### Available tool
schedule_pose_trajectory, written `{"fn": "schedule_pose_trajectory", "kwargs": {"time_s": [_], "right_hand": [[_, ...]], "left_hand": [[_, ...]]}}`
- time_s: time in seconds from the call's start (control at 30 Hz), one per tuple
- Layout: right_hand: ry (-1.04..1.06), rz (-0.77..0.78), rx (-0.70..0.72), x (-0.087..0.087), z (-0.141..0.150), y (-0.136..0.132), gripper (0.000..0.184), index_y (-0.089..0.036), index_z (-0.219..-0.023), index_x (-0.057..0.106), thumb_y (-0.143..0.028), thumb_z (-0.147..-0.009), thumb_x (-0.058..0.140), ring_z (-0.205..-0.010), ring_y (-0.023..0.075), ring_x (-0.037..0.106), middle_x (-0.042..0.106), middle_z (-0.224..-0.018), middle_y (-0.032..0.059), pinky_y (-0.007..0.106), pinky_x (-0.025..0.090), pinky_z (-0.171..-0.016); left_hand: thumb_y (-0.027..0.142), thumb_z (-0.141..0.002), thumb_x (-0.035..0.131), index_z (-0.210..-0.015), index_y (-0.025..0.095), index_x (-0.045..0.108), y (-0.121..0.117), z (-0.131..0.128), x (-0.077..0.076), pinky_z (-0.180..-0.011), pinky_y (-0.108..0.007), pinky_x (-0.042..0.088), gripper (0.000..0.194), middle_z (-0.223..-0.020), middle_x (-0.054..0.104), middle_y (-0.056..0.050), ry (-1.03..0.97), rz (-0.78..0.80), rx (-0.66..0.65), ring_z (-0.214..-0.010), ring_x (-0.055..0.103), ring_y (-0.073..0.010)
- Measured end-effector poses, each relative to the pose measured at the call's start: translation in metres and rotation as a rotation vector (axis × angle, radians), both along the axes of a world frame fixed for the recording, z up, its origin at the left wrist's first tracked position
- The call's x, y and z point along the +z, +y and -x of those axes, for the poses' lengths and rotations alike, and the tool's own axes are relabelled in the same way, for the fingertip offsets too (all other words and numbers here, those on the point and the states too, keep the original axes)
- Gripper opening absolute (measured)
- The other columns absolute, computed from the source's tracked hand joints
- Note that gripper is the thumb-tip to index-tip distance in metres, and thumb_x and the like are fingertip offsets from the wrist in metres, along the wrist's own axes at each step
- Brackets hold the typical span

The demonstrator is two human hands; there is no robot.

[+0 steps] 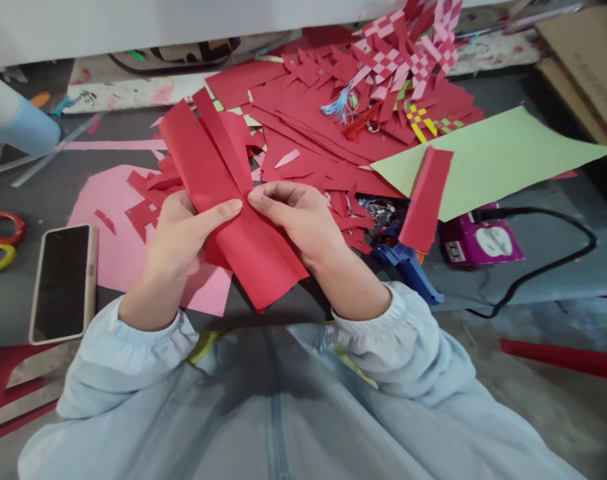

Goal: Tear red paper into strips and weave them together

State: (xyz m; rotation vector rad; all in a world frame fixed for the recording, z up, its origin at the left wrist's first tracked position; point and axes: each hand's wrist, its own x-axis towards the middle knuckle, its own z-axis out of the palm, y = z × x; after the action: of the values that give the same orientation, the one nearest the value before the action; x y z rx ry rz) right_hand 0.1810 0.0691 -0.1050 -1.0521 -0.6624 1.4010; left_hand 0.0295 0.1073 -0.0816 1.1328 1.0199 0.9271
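A folded sheet of red paper (256, 257) is held up between my two hands, slanting from upper left to lower right. My left hand (186, 227) grips its left edge, the thumb lying flat on the paper near the middle. On the other edge, my right hand (296, 217) pinches the paper between thumb and forefinger. A narrow folded flap stands up along the upper right part of the sheet. Beneath it lie a pink paper sheet (111, 200) and several red paper scraps. Fingers behind the sheet are hidden.
Red paper pieces (303, 133) and pink-and-red woven paper (383, 63) pile up behind. To the right are a green sheet (483, 160), a folded red strip (426, 200), a blue glue gun (408, 270) and a purple box (483, 240). Leftward lie a phone (63, 283) and scissors (6, 230).
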Motion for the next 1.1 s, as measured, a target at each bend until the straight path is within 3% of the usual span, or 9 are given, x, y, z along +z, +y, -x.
{"fn": "schedule_pose_trajectory", "kwargs": {"time_s": [0.33,0.63,0.77,1.1], "right_hand": [[0.112,0.014,-0.018,-0.0034,0.0059,0.0003,0.035,-0.022,-0.071,0.069,-0.046,-0.056,0.090,-0.071,0.0110,0.065,0.071,-0.075,-0.0034,0.027,0.057,-0.074],[0.013,0.002,-0.004,0.0016,0.0007,-0.0019,0.030,-0.020,-0.070,0.073,-0.043,-0.059,0.089,-0.066,0.0092,0.063,0.072,-0.073,-0.0022,0.024,0.055,-0.067],[-0.011,-0.017,-0.032,0.0006,0.0007,-0.0017,0.032,-0.019,-0.069,0.071,-0.045,-0.060,0.088,-0.066,0.0096,0.062,0.071,-0.072,-0.0021,0.024,0.054,-0.066],[0.031,-0.027,-0.053,-0.0035,0.0050,-0.0006,0.037,-0.021,-0.070,0.069,-0.049,-0.056,0.088,-0.070,0.0104,0.062,0.070,-0.073,-0.0032,0.026,0.054,-0.070]], "left_hand": [[0.034,-0.064,0.088,-0.085,0.015,0.075,0.0005,-0.0003,-0.0024,-0.078,-0.038,0.063,0.032,-0.096,0.078,-0.009,0.019,-0.024,0.016,-0.088,0.074,-0.0275],[0.034,-0.066,0.086,-0.082,0.017,0.075,0.0023,0.0012,-0.0013,-0.077,-0.037,0.063,0.027,-0.093,0.078,-0.006,0.028,-0.038,0.034,-0.086,0.073,-0.0255],[0.033,-0.064,0.087,-0.088,0.016,0.076,0.0022,0.0018,0.0006,-0.082,-0.038,0.063,0.032,-0.100,0.078,-0.009,0.037,-0.011,-0.018,-0.094,0.073,-0.0279],[0.032,-0.067,0.085,-0.088,0.017,0.076,0.0009,0.0001,-0.0039,-0.084,-0.038,0.062,0.027,-0.099,0.078,-0.007,0.038,-0.024,-0.009,-0.093,0.073,-0.0265]]}}
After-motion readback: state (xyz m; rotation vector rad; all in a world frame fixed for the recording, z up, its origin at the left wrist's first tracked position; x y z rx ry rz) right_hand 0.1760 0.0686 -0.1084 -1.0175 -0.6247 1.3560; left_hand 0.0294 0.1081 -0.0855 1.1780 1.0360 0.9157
